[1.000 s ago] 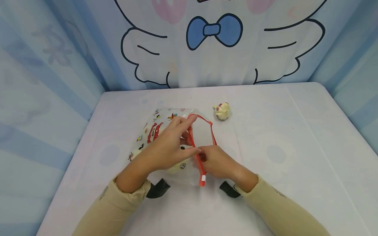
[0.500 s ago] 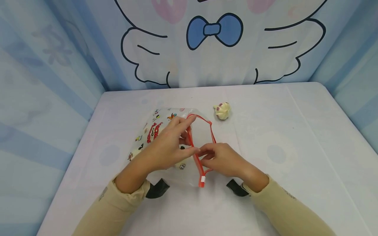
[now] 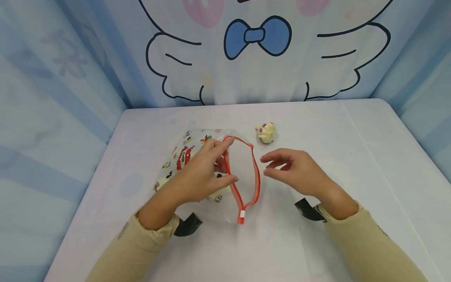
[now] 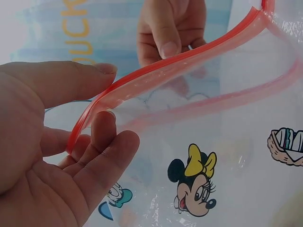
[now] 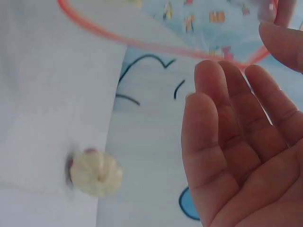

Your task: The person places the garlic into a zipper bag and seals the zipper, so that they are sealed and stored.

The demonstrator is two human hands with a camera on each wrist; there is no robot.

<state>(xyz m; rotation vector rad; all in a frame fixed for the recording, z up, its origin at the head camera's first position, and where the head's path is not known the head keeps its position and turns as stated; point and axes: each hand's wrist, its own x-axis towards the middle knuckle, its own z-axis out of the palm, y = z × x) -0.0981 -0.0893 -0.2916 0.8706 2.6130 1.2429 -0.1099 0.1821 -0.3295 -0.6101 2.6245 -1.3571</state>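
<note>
A clear zip bag (image 3: pixel 190 152) printed with cartoon characters lies on the table, its red zip edge (image 3: pixel 257 184) spread into a loop. My left hand (image 3: pixel 201 174) holds the near side of that edge; in the left wrist view the thumb is on one side and curled fingers (image 4: pixel 102 135) on the other. A pale yellowish shape shows faintly through the plastic, too blurred to name. To the right of the bag's mouth, my right hand (image 3: pixel 299 170) is in the air, holding nothing, fingers loosely bent. Beyond it sits a cream garlic bulb (image 3: pixel 266 132) with purple patches.
A white cloth covers the table (image 3: pixel 352 176). Blue-and-white printed curtains (image 3: pixel 253 78) hang at the back and along both sides. A white zip slider (image 3: pixel 242 214) sits at the near end of the red edge. Black straps show at both cuffs.
My right hand has come out of the bag's mouth and away from the red edge, moving right and up. The mouth now shows fully. My left hand keeps its hold.
</note>
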